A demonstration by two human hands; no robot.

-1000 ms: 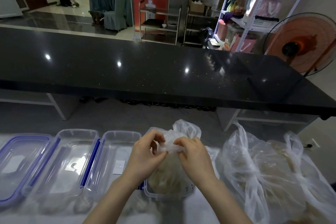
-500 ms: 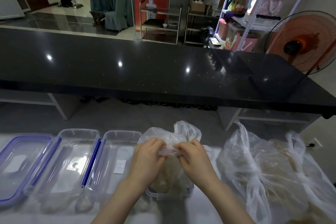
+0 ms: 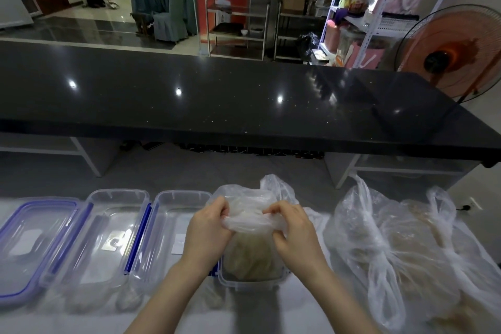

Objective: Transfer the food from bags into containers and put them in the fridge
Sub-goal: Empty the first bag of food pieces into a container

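Observation:
A clear plastic bag (image 3: 250, 225) with pale food inside stands in a clear container (image 3: 252, 280) at the middle of the white table. My left hand (image 3: 207, 230) and my right hand (image 3: 294, 230) both pinch the bag's crumpled top, pulling it sideways. Two empty clear containers (image 3: 108, 236) (image 3: 173, 225) with blue clips lie to the left. Two larger tied bags of pale food (image 3: 379, 247) (image 3: 444, 252) rest to the right.
A blue-rimmed lid (image 3: 29, 241) lies at the far left of the table. A long black counter (image 3: 217, 106) runs across behind it. Behind it stand an orange fan (image 3: 450, 54), white shelving (image 3: 379, 3) and metal carts (image 3: 235, 27).
My hands have drawn slightly apart and lower on the bag's top, stretching the plastic wider between them. The bag's mouth looks more spread than a second ago.

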